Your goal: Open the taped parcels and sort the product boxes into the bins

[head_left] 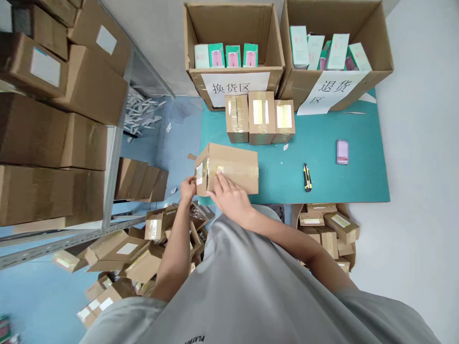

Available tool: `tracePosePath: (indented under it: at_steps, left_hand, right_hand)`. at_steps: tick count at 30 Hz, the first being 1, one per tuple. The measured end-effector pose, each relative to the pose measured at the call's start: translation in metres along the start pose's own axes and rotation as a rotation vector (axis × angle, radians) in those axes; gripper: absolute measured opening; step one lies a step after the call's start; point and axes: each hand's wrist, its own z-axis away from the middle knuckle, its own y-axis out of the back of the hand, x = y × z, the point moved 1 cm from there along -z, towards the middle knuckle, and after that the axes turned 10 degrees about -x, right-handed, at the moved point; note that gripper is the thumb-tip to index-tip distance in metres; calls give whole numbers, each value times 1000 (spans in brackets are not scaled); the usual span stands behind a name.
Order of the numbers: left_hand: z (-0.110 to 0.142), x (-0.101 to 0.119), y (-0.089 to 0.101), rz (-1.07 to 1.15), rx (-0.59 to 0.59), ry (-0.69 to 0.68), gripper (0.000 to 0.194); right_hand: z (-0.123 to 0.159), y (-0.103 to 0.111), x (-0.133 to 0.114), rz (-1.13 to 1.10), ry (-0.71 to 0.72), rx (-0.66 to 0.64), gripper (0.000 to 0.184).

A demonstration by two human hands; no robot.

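A brown cardboard box point(234, 160) lies on the near left part of the green table, its left end at the table's edge. Clear tape and a white label point(200, 174) are on that end. My left hand point(188, 190) is closed at the box's lower left corner, its fingertips pinching at the end beside the label; exactly what they grip is partly hidden. My right hand point(231, 197) rests on top of the box, fingers stretched out over the taped seam.
Several small taped boxes point(262, 119) stand before two large open cartons point(236, 28) holding green-and-white packs. A yellow-black utility knife point(307, 177) and a phone point(342, 152) lie to the right. Shelved cartons point(32, 129) rise at left; discarded boxes point(122, 246) cover the floor.
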Motion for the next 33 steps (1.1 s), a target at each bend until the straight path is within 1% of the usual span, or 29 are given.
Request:
tracePosePath:
  at_steps: [3,6,7,9,11,12,14,15,17,20,22,24,26,28,30,32,33]
  left_hand:
    - [3,3,-15,25,49,38,54]
    - [11,10,-30,72,93,1,60]
    - [14,14,-35,88,107,-24,61]
    - [17,22,-41,110,117,-81,60]
    - [19,31,-46,115,99,-132,58]
    - [19,35,-48,114,86,-153,57]
    - [19,45,-52,113,59,-184,55]
    - [20,50,-53,113,42,-197,54]
    - [25,59,-56,119,5,-225,51]
    - [38,71,-58,150,-18,-291,50]
    - [48,73,-59,180,-8,-347,50]
    - [56,69,-59,205,0,-392,51]
    - [62,59,-62,211,2,-391,47]
    - [66,45,-69,208,-7,-335,36]
    - [69,29,-78,210,-32,-263,26]
    - [71,15,-87,213,-60,-210,22]
    - [71,9,-91,209,-74,-187,21]
  right_hand:
    - [21,10,35,-101,-97,124,55]
    - [41,20,81,-323,-196,294,46]
    - [46,22,97,-415,-233,332,44]
    - [54,26,127,-556,-314,391,48]
    - [60,28,153,-610,-387,430,57]
    - [62,29,164,-598,-421,438,62]
    - [65,28,183,-521,-487,412,70]
    - [66,27,192,-469,-519,381,71]
    - [69,24,209,-374,-560,301,69]
    - [75,18,229,-334,-576,225,63]
    - [79,12,238,-362,-565,248,63]
    - [85,3,243,-388,-533,322,65]
    - [93,-10,246,-399,-509,407,67]
    - [100,-27,248,-394,-515,447,62]
    - [106,-46,252,-361,-551,412,49]
    - [112,-65,256,-315,-607,329,36]
    - [115,-73,259,-297,-635,287,33]
